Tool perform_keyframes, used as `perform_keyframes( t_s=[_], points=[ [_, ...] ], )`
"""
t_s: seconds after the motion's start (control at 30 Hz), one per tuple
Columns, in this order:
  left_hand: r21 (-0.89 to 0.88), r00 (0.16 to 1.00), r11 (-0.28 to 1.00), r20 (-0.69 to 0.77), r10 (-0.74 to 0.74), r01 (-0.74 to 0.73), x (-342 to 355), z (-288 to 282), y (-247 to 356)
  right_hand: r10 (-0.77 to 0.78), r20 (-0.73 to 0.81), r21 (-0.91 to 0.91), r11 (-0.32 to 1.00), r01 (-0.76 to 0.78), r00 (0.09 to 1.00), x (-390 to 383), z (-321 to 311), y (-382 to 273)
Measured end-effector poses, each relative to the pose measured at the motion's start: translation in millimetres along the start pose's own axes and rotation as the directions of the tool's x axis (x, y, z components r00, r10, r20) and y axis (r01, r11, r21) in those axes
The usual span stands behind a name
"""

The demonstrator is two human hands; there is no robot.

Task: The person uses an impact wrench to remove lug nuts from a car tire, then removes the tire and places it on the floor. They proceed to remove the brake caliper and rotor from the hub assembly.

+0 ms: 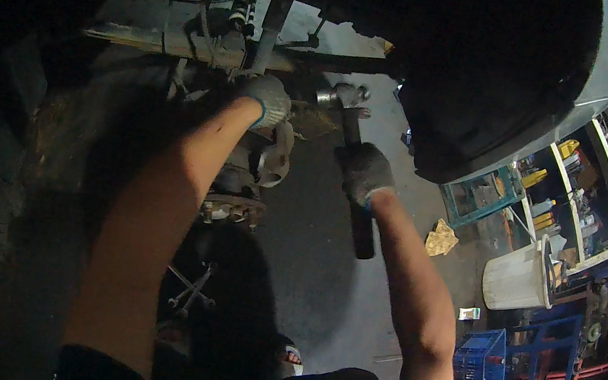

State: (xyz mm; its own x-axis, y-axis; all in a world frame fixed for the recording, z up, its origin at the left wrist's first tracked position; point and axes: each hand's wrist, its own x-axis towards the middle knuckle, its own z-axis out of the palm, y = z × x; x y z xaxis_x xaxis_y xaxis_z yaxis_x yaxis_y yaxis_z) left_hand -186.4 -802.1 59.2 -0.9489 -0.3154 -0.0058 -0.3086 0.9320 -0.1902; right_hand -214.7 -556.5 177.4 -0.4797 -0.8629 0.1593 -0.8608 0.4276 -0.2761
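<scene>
My right hand [367, 174], in a grey work glove, grips a ball-peen hammer [352, 122] by its dark handle. The hammer head points up and toward the left, a short way right of my other hand. My left hand [267, 97], gloved too, is curled at the lower end of a strut [275, 18]; its fingers are mostly hidden in shadow, so what they hold does not show. Below it are a rusty curved bracket [277, 156] and a wheel hub [231, 210] with studs.
Crossed wrenches [194, 290] lie near my feet. A dark fender [497, 77] hangs at the upper right. On the right stand a white bucket [519, 278], a blue crate [478, 373], a green-framed bin [483, 194] and shelves [588, 195]. A yellowish rag [441, 238] lies on the floor.
</scene>
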Motion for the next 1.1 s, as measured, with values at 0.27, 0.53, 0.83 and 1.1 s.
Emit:
perform_keyframes(
  t_s=[0.27, 0.53, 0.83, 1.1],
  points=[
    [-0.087, 0.978, 0.996, -0.203, -0.048, 0.031, 1, 26, -4, -0.104, -0.424, 0.24, 0.945, 0.222, 0.9, -14, 15, 8],
    [0.049, 0.992, 0.995, -0.079, 0.095, -0.092, -17, -18, 0, 0.267, 0.148, 0.345, 0.888, -0.302, 0.952, 7, 56, 100],
    [0.269, 0.982, 0.96, -0.141, 0.123, -0.082, -5, 7, -6, 0.288, 0.392, 0.704, 0.518, -0.487, 0.874, 1, 97, 113],
    [-0.06, 0.984, 0.986, -0.082, -0.158, 0.153, -7, 17, -23, 0.393, 0.315, 0.915, 0.114, -0.386, 0.864, -43, 182, 178]
  ],
)
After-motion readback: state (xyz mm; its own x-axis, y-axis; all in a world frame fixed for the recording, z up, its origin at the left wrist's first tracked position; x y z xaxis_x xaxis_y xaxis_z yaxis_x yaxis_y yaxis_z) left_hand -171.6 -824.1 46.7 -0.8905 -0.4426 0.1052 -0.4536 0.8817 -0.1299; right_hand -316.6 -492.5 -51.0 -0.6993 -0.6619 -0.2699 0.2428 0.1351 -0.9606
